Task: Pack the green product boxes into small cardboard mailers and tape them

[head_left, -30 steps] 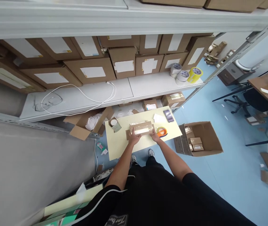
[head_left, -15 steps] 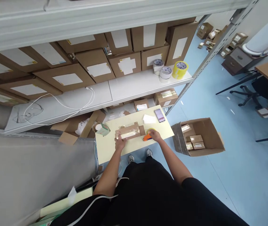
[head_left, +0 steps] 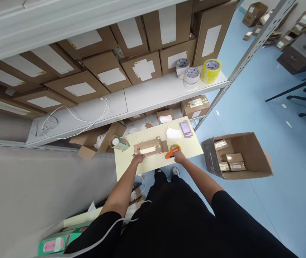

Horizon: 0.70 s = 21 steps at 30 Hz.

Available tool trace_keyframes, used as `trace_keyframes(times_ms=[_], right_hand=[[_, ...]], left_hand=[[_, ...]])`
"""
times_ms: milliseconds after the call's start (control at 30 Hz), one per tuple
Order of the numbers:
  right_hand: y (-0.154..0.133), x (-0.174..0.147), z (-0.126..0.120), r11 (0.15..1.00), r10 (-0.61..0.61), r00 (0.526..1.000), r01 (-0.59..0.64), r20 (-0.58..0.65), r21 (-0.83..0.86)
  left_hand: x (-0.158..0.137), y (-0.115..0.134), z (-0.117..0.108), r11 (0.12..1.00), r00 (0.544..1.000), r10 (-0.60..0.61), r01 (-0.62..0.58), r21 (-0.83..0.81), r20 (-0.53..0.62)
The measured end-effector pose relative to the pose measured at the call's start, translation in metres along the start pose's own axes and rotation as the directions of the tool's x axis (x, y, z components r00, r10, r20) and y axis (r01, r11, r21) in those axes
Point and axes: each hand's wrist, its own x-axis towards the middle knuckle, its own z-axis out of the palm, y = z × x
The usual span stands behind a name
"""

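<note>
On the pale yellow board [head_left: 126, 165] lies a small brown cardboard box [head_left: 153, 146] with shiny clear tape on it. My left hand [head_left: 139, 157] grips the near left edge of this box, its thumb reaching onto the top. To the right of the box is an orange tape dispenser [head_left: 170, 154] carrying a yellow roll. My right hand [head_left: 179, 157] is closed on the dispenser's near right side, with the fingers partly hidden. A white paper slip [head_left: 173, 133] and a phone with a blurred screen [head_left: 186, 129] lie beyond the dispenser.
A green-and-white container [head_left: 120, 143] stands at the board's left end. White tape rolls [head_left: 191, 76] and yellow tape rolls [head_left: 211, 71] sit on the grey shelf [head_left: 150, 94], before stacked cartons [head_left: 110, 73]. An open carton [head_left: 257, 154] holding small boxes is on the floor at right.
The camera view has shifted. My right hand has moved to the near right side of the dispenser, showing more of its roll and orange frame. My left hand stays at the box.
</note>
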Motion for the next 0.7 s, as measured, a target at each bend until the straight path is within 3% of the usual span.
trace_keyframes(times_ms=[267, 433, 567, 700], right_hand=[[-0.001, 0.004, 0.008, 0.990, -0.071, 0.997, 0.065, -0.040, -0.123], [0.000, 0.008, 0.017, 0.986, -0.048, 0.992, 0.029, -0.113, -0.164], [0.013, -0.002, 0.004, 0.996, -0.007, 0.976, 0.027, -0.219, 0.090], [-0.005, -0.020, -0.020, 0.933, -0.117, 0.941, 0.213, -0.318, 0.290]], left_hand=[[0.000, 0.000, 0.004, 0.999, 1.000, 0.025, -0.025, -0.046, -0.016], [-0.004, 0.000, 0.008, 0.978, 0.985, 0.143, -0.156, -0.139, -0.101], [-0.004, 0.001, 0.007, 0.993, 1.000, 0.019, -0.019, -0.117, -0.005], [-0.008, 0.002, 0.014, 0.996, 0.999, 0.032, -0.031, -0.081, 0.009]])
